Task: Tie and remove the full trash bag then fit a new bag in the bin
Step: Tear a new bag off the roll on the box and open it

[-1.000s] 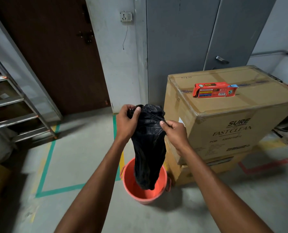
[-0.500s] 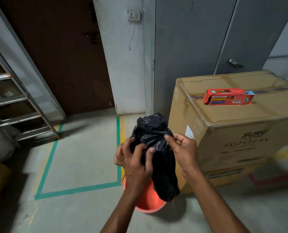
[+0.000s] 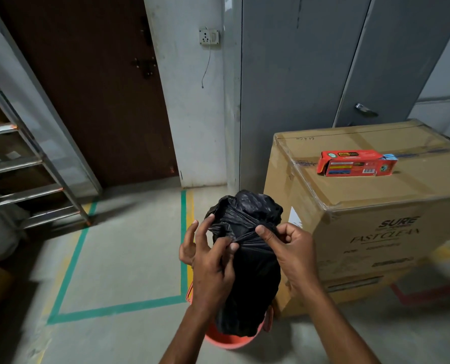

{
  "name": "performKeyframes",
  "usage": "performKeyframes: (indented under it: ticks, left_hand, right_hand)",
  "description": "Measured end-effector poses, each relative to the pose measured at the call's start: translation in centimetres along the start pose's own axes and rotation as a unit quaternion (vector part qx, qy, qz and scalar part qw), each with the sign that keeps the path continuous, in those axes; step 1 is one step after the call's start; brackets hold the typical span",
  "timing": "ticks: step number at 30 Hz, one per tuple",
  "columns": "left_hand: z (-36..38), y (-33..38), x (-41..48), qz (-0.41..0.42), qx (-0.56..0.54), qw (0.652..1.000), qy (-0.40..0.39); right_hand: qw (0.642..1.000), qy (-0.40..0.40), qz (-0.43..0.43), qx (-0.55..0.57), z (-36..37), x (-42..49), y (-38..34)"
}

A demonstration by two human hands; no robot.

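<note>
A black trash bag hangs in front of me, its bottom just inside the orange bin on the floor. My left hand pinches the bag's gathered neck from the left. From the right, my right hand pinches a stretched strand of the plastic at the same height. The bag's bunched top puffs out above both hands. Most of the bin is hidden behind the bag and my left arm.
A large cardboard box stands right of the bin with a red carton on top. Grey metal cabinets and a brown door are behind. A metal ladder leans at the left. Green tape marks the floor.
My hands have come down and closer together on the bag's neck, and the bag has sunk lower toward the bin. The view has shifted closer.
</note>
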State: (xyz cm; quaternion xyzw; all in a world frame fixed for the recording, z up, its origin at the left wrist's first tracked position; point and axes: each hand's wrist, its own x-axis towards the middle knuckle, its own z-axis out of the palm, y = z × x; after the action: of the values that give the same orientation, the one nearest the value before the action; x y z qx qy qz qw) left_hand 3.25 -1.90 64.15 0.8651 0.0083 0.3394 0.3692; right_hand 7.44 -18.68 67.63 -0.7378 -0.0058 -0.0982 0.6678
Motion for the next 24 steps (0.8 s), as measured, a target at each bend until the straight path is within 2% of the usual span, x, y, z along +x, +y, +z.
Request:
performKeyframes:
  ticks: [4, 8, 11, 20, 24]
  left_hand:
    - [-0.6, 1.3, 1.2, 0.011, -0.024, 0.999, 0.026]
    - [-1.3, 3.1, 2.4, -0.02, -0.054, 0.996, 0.063]
    - [-1.6, 3.9, 3.5, -0.024, -0.073, 0.996, 0.052]
    - [-4.3, 2.5, 5.8, 0.023, -0.07, 0.995, 0.067]
    - [-5.5, 3.2, 6.5, 0.0, -0.084, 0.991, 0.109]
  right_hand:
    - [1.0, -0.004, -0.007, -0.018, -0.3, -0.3, -1.1]
    - [0.998, -0.049, -0.012, 0.044, -0.5, -1.0, -1.8]
    - [0.997, -0.072, 0.015, -0.001, 0.2, -2.0, -1.8]
    - [0.998, -0.049, -0.023, -0.016, -0.4, -0.9, -5.1]
    - [0.999, -0.035, -0.028, 0.004, -0.2, -1.5, -6.5]
